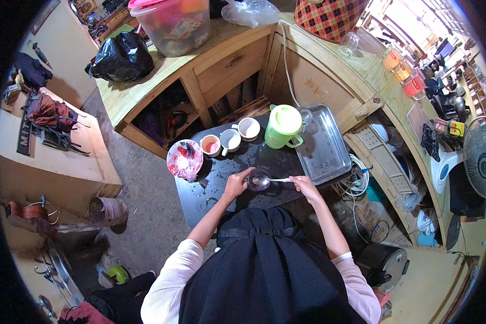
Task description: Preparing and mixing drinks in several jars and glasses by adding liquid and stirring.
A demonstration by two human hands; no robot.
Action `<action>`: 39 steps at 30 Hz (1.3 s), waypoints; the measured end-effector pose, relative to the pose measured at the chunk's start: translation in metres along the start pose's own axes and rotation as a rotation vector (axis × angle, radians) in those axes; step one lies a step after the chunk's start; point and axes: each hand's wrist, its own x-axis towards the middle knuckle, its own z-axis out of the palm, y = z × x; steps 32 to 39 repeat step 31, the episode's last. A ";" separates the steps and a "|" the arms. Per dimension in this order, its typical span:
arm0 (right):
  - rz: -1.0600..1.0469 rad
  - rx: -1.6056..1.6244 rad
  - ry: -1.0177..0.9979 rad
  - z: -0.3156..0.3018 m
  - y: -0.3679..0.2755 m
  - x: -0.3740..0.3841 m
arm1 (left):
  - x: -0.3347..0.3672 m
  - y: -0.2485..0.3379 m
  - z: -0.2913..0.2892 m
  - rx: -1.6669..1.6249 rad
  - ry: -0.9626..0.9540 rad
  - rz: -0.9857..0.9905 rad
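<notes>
On the dark table, my left hand is closed around the side of a small clear glass. My right hand grips the handle of a metal spoon, whose bowl is in or over the glass. What the glass holds is hard to make out. Beyond my hands stand a white cup with reddish contents and two white mugs. A green pitcher with a lid is behind the glass. To the left lies a pink-and-white bowl with crumpled plastic in it.
A clear rectangular tray rests at the table's right side. Wooden counters border the far side, bearing a black plastic bag and a plastic tub. Coiled white cable hangs at right, near a fan. A bucket stands at left.
</notes>
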 end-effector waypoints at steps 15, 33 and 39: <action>-0.108 -0.163 0.060 0.009 -0.044 -0.020 | -0.008 0.002 0.002 -0.116 0.140 -0.017; -0.218 -0.101 0.004 0.014 -0.045 -0.014 | -0.009 -0.005 0.003 -0.102 0.148 0.025; -0.218 -0.101 0.004 0.014 -0.045 -0.014 | -0.009 -0.005 0.003 -0.102 0.148 0.025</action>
